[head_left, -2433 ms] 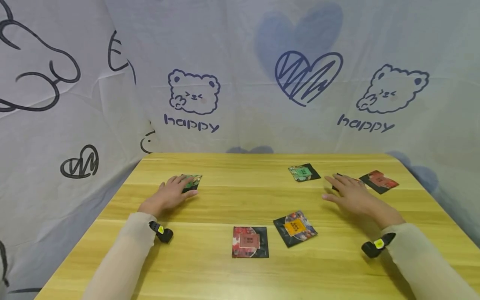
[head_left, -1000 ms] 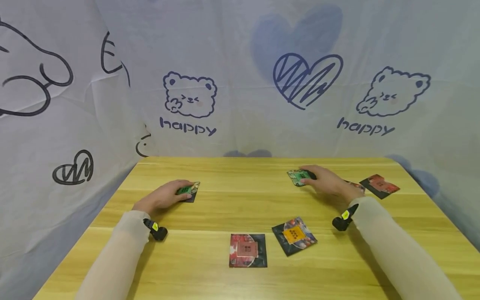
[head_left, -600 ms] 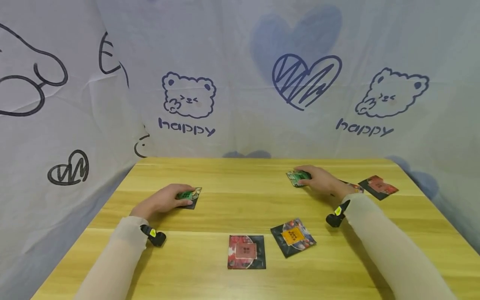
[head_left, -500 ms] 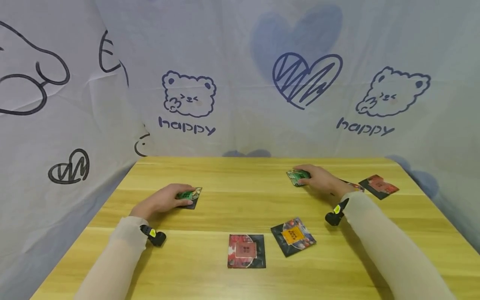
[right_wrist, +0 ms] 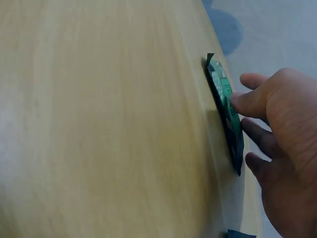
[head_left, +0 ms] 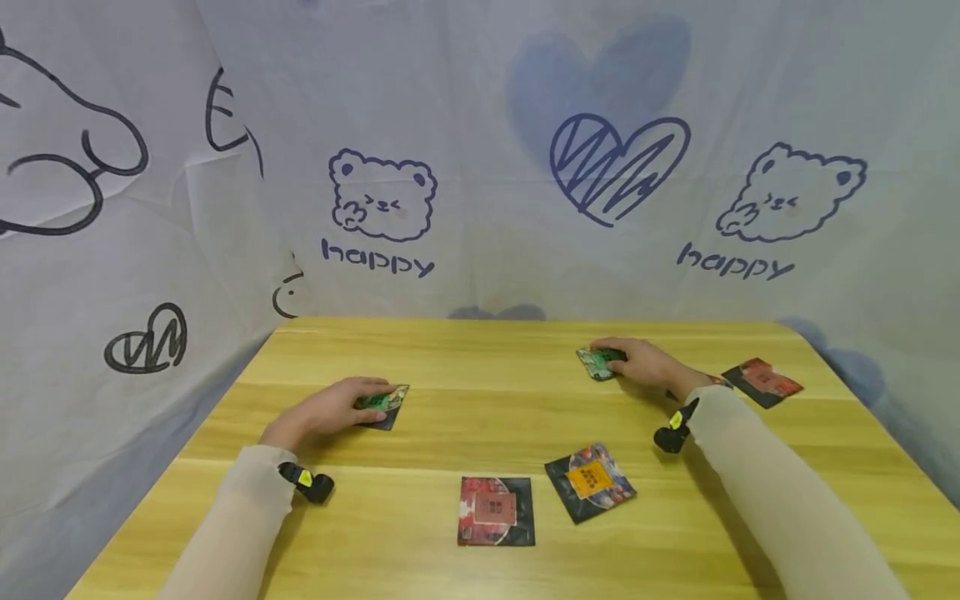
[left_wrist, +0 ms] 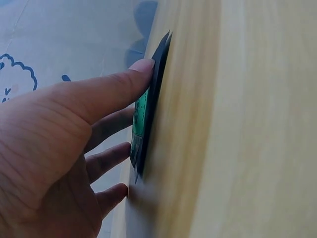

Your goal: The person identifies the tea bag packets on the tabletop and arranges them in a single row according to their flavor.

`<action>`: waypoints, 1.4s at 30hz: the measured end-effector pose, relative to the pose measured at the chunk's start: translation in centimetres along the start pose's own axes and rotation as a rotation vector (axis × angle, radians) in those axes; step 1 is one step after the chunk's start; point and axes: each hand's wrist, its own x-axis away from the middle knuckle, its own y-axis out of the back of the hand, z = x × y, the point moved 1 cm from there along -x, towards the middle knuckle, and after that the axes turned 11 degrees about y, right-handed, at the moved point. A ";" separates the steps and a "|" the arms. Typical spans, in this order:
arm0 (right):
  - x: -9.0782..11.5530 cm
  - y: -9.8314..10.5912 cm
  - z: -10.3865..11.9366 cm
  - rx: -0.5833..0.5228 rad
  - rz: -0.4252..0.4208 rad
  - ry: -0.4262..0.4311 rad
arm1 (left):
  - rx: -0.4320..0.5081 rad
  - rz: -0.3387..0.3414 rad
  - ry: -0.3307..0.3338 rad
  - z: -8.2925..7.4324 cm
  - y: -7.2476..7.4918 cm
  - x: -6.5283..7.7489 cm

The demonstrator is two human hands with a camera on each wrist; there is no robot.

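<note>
At the left of the table in the head view, my left hand (head_left: 341, 408) holds a green-and-black sachet (head_left: 393, 402). The left wrist view has the thumb on this sachet (left_wrist: 142, 116) and the other fingers along its far edge; it lies flat or almost flat on the wood. Toward the back right, my right hand (head_left: 641, 364) grips a second green sachet (head_left: 595, 363). Its thumb presses on the printed face of that sachet (right_wrist: 222, 84), while the fingertips sit at the far edge. Part of each sachet is hidden under the fingers.
On the wooden table (head_left: 480, 425) lie a red-and-black sachet (head_left: 497, 511) and an orange-labelled sachet (head_left: 590, 482) near the front. Another red sachet (head_left: 762, 382) is at the right, beside a sachet (head_left: 720, 381) mostly covered by my right forearm. Printed cloth (head_left: 480, 167) hangs behind.
My right hand has come left from above the partly covered sachet onto the green one. The left hand has taken hold of its sachet and drawn it slightly nearer. Lately both stay nearly still.
</note>
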 end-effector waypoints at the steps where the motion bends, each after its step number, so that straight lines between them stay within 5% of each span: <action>1: 0.0 -0.1 -0.1 0.004 -0.003 0.004 | 0.006 0.000 0.000 0.0 -0.1 0.0; 26: 1.0 0.2 0.4 0.055 0.072 0.056 | 0.032 -0.037 0.007 -0.1 -0.6 0.1; 42: 1.8 0.8 2.0 0.029 0.144 -0.002 | 0.048 -0.036 0.022 -0.2 -0.2 -0.1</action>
